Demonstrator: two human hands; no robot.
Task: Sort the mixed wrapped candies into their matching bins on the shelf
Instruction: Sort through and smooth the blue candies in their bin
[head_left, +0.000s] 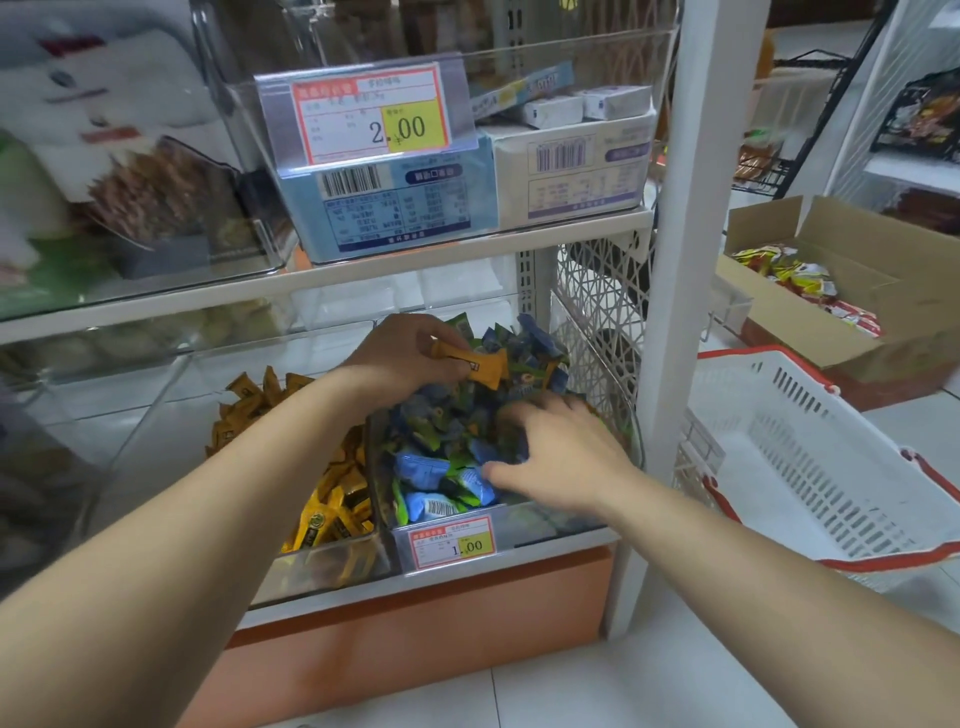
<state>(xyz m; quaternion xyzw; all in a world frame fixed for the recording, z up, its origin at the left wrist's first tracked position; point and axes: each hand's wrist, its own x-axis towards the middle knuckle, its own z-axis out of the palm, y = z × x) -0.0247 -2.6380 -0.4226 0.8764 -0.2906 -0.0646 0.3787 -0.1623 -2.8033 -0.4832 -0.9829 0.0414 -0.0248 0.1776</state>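
Shop shelf (363, 278) low down, two clear bins side by side on the bottom level. Left hand (410, 353) is up over the right bin (550, 519), thumb and fingers pinching an orange candy (480, 366) by one end, held level above the pile. Right hand (563, 452) lies palm down on the blue and green candies (441, 467) in that same bin, fingers spread wide, fingertips in among the wrappers, thumb touching a blue one. Next door, the left bin (322, 566) holds yellow candies (337, 499) (same orange-yellow wrapping as the one in the left hand). A price tag (451, 543) reading 1.00 sits on the right bin's front. Off to the right, a white basket (810, 467) with red handles stands on the floor, a cardboard box (883, 312) of snack packets behind it.
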